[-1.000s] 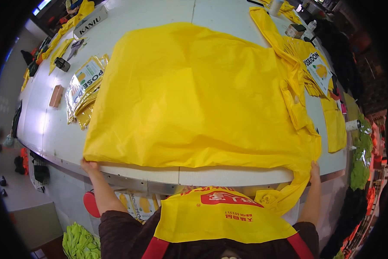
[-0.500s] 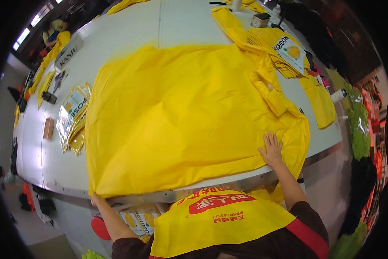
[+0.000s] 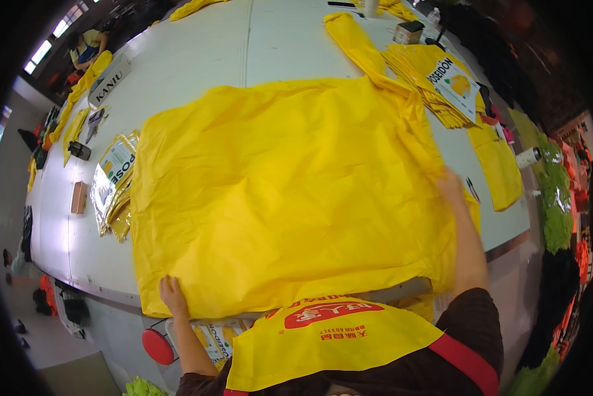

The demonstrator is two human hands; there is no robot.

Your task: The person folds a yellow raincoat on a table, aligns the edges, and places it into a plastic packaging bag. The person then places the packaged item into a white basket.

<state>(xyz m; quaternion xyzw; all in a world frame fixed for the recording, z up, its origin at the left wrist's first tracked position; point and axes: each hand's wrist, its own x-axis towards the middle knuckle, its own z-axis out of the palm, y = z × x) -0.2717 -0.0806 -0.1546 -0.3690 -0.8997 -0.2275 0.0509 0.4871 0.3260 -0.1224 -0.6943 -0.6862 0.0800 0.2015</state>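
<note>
On the white table (image 3: 296,39), left side: brown block (image 3: 79,198) near glossy packets (image 3: 115,173), dark lettering on them.
Left hand (image 3: 173,295): on the near-left corner of the yellow sheet (image 3: 283,198); thumb hidden, cannot tell whether it pinches.
Yellow sheet: spread mid-table, near edge lapping over the rim; white surface beyond its far edge.
Apron (image 3: 356,353): red patch (image 3: 333,315), pale characters.
Right hand (image 3: 449,185): blurred, at the sheet's right side; grip cannot be told.
Right stack (image 3: 418,92): yellow, white lettered card (image 3: 456,89) on it.
</note>
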